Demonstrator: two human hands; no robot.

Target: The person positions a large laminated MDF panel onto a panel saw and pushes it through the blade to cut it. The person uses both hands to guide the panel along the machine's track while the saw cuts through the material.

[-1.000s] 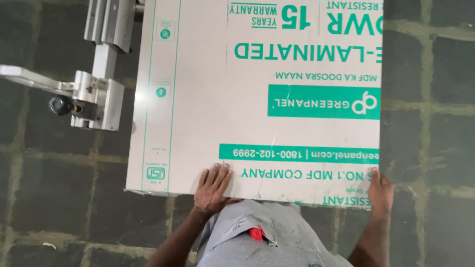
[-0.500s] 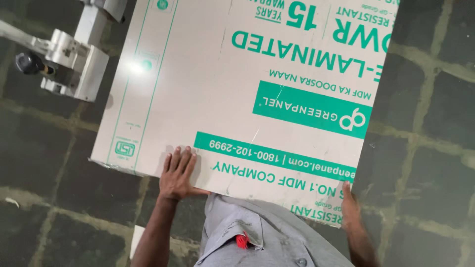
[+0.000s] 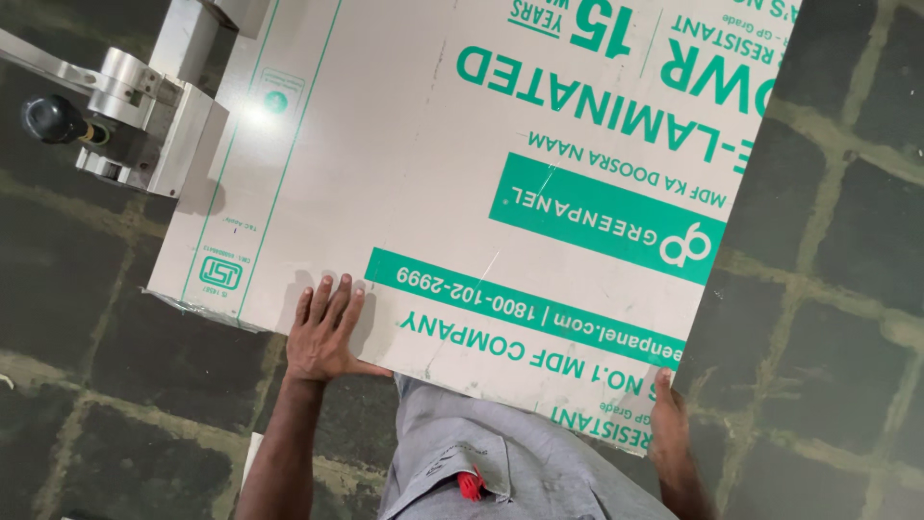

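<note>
Large white laminated board with green print (image 3: 462, 173) is lying flat over dark tiled floor (image 3: 847, 289), likely stiff, heavy, slick. Left hand (image 3: 325, 332) is pressing flat, fingers spread, near edge; right hand (image 3: 666, 416) is gripping its corner. Metal machine arm (image 3: 144, 125) is sitting at board's far-left edge.

The laminated board (image 3: 481, 193) swung from lying square with the view to lying askew, its near edge dropping toward the right. It also slid leftward, closing on the metal machine bracket (image 3: 159, 125) until its left edge ran just beside it. The left hand (image 3: 325, 332) crept along the near edge toward the board's left corner, palm flat. The right hand (image 3: 666, 424) sank lower, fingers curled at the near right corner.
</note>
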